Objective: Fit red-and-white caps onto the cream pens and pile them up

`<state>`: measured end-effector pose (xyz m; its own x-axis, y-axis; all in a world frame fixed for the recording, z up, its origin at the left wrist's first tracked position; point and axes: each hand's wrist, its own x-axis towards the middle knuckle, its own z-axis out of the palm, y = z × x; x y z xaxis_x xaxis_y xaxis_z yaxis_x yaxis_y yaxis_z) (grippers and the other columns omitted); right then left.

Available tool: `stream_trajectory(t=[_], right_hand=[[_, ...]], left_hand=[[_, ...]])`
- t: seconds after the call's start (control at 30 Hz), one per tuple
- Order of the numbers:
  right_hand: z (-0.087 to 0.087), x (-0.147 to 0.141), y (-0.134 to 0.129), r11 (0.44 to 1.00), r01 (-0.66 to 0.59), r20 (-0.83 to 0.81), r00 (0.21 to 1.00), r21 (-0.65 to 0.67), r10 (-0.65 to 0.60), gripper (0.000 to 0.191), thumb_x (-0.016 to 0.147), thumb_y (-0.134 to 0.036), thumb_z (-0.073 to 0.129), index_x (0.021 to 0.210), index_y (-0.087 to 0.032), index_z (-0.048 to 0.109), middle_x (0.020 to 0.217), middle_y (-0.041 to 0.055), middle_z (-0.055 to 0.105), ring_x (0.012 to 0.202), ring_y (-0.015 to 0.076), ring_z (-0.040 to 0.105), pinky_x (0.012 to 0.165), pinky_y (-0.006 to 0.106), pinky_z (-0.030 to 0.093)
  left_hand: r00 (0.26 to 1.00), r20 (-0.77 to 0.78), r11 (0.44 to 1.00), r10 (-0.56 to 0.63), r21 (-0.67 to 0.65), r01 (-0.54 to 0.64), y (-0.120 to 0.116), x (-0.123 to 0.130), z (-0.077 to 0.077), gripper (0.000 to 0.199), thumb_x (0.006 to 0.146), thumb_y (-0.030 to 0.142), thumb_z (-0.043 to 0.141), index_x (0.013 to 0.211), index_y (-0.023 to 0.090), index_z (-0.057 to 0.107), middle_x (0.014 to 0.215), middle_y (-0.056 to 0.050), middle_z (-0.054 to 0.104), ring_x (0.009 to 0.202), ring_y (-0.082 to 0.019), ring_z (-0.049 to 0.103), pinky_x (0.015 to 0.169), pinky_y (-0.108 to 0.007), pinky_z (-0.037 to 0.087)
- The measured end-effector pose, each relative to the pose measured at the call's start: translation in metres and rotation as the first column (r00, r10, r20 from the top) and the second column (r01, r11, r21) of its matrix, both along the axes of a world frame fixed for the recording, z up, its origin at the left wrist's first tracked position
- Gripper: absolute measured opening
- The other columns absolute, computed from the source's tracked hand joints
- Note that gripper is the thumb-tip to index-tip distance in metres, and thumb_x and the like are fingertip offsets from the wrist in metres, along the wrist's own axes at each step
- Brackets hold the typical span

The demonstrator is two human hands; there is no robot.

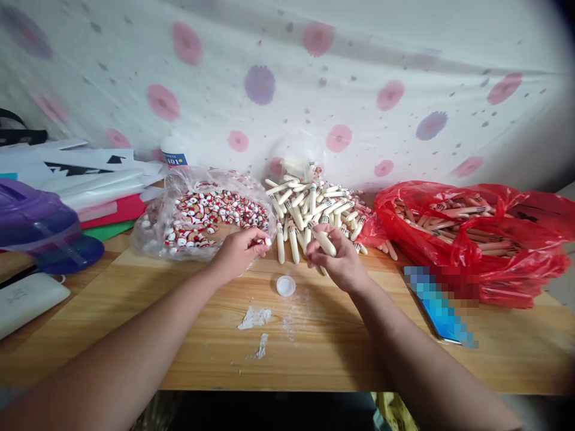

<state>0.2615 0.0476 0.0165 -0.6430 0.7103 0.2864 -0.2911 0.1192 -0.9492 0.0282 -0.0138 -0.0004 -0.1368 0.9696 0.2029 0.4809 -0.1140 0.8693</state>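
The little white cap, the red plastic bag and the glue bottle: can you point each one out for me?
White cap (286, 286): head view, middle of its round top, on the table.
Red plastic bag (467, 248): head view, its crinkled front wall.
Glue bottle (174, 154): head view, its body behind the clear bag.

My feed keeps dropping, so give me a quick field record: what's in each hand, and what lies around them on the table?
left hand: pinches a small white bead with red and black marks
right hand: grips a cream wooden peg with a striped end
clear plastic bag of beads: behind the left hand
loose peg pile: behind both hands
red plastic bag of pegs: far right
small white round cap: on the wooden table between the wrists
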Motion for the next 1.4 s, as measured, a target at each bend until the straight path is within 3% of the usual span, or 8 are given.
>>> stream_trajectory(t=[0.07,0.13,0.4,0.9,1.03,1.13,1.27,1.4], right_hand=[[-0.006,-0.005,-0.002,0.993,0.121,0.032,0.992,0.009,-0.121,0.025,0.076,-0.035,0.071,0.094,-0.021,0.061,0.056,-0.0065,0.053,0.041,0.0064,0.044,0.04,0.017,0.035],[-0.011,-0.008,-0.005,0.985,0.157,0.125,0.978,0.078,-0.166,0.021,0.079,-0.038,0.066,0.083,-0.017,0.064,0.052,-0.0062,0.048,0.039,0.0051,0.036,0.038,0.017,0.028],[-0.021,-0.013,-0.007,0.847,-0.049,0.42,0.883,0.53,-0.212,0.022,0.087,-0.036,0.056,0.082,-0.016,0.065,0.065,-0.0005,0.058,0.058,0.0107,0.05,0.056,0.023,0.039],[-0.022,-0.018,-0.004,0.822,-0.101,0.446,0.873,0.56,-0.197,0.018,0.087,-0.03,0.053,0.081,-0.015,0.06,0.071,0.0015,0.06,0.065,0.0121,0.054,0.061,0.024,0.043],[-0.023,-0.019,-0.005,0.889,-0.09,0.424,0.897,0.45,-0.124,0.019,0.085,-0.033,0.057,0.077,-0.015,0.06,0.065,-0.0008,0.057,0.058,0.0097,0.05,0.055,0.022,0.041],[-0.019,-0.018,-0.005,0.977,0.087,0.248,0.959,0.194,-0.134,0.025,0.08,-0.04,0.064,0.079,-0.015,0.06,0.056,-0.0032,0.054,0.047,0.0079,0.047,0.044,0.02,0.037],[-0.01,-0.013,-0.001,0.955,0.267,-0.111,0.953,-0.13,-0.282,0.03,0.075,-0.043,0.07,0.083,-0.016,0.062,0.052,-0.0024,0.059,0.04,0.0082,0.048,0.038,0.018,0.036],[-0.007,-0.013,-0.003,0.956,0.231,-0.233,0.934,-0.183,-0.27,0.025,0.074,-0.036,0.073,0.083,-0.015,0.064,0.054,0.0003,0.065,0.045,0.0102,0.057,0.041,0.019,0.044]], left_hand=[[1.0,0.006,1.0,0.0,-0.009,0.0,0.001,-0.002,-0.002,0.022,0.078,0.035,0.058,0.09,0.018,0.066,0.067,0.0,0.066,0.066,-0.015,0.062,0.064,-0.026,0.047],[1.0,0.003,1.0,-0.014,-0.015,0.014,0.003,-0.003,-0.004,0.023,0.078,0.035,0.057,0.091,0.019,0.066,0.069,0.0,0.067,0.068,-0.016,0.063,0.066,-0.026,0.048],[0.993,-0.12,1.0,0.007,0.01,-0.006,0.005,-0.005,-0.008,0.025,0.074,0.029,0.064,0.096,0.019,0.068,0.075,0.0,0.068,0.067,-0.014,0.056,0.062,-0.024,0.042],[0.992,-0.127,1.0,0.016,0.027,-0.012,0.002,-0.001,-0.002,0.019,0.073,0.028,0.064,0.088,0.018,0.068,0.068,0.002,0.062,0.06,-0.011,0.05,0.056,-0.022,0.038],[0.999,-0.048,1.0,-0.022,0.004,0.023,0.002,0.001,-0.002,0.019,0.072,0.028,0.065,0.088,0.018,0.068,0.073,0.0,0.067,0.064,-0.012,0.056,0.059,-0.023,0.042],[0.993,0.095,0.997,-0.076,-0.011,0.077,0.0,0.002,-0.002,0.019,0.07,0.028,0.068,0.085,0.017,0.067,0.075,-0.001,0.07,0.068,-0.013,0.061,0.063,-0.024,0.047],[0.928,0.346,0.985,-0.137,-0.054,0.166,-0.005,0.007,0.001,0.021,0.068,0.032,0.071,0.08,0.016,0.062,0.067,0.001,0.068,0.063,-0.013,0.064,0.064,-0.025,0.052],[0.886,0.444,0.98,-0.131,-0.077,0.184,-0.009,0.015,0.008,0.028,0.064,0.035,0.076,0.073,0.015,0.059,0.063,0.001,0.067,0.057,-0.012,0.064,0.06,-0.024,0.053]])
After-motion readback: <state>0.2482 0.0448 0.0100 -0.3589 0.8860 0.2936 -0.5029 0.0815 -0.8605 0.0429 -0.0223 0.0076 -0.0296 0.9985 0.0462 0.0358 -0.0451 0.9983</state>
